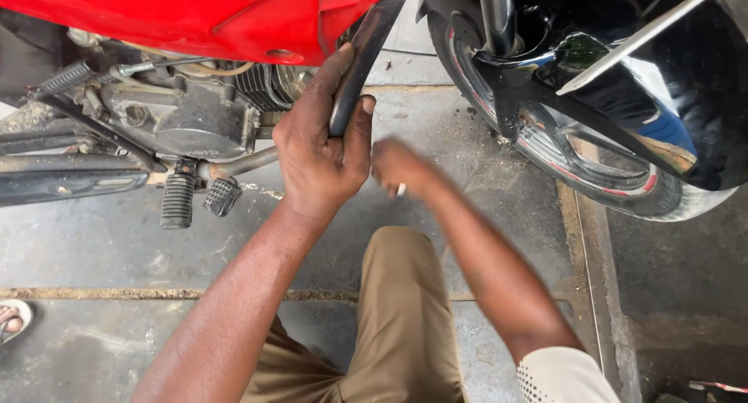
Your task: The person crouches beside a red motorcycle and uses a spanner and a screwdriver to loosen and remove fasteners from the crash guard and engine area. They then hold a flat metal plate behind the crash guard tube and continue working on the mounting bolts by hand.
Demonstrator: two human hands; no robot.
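The left hand (319, 150) is clamped around the dark curved bar (366, 52) beneath the red motorcycle panel (234, 17); the blurred right hand (399, 167) pinches something small and pale; the bar looks not yet freed.

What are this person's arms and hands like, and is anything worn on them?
Both hands, left hand and right hand, are bare: no gloves, rings or watch visible. The forearms are bare too. A pale, finely dotted sleeve shows on the right arm; the right hand is motion-blurred.

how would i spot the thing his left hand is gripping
Start at the red motorcycle fairing along the top. Below its right end, the left hand wraps a long, narrow, curved black strip that slants up past the black front wheel, slimmer and flatter than the ribbed footpegs.
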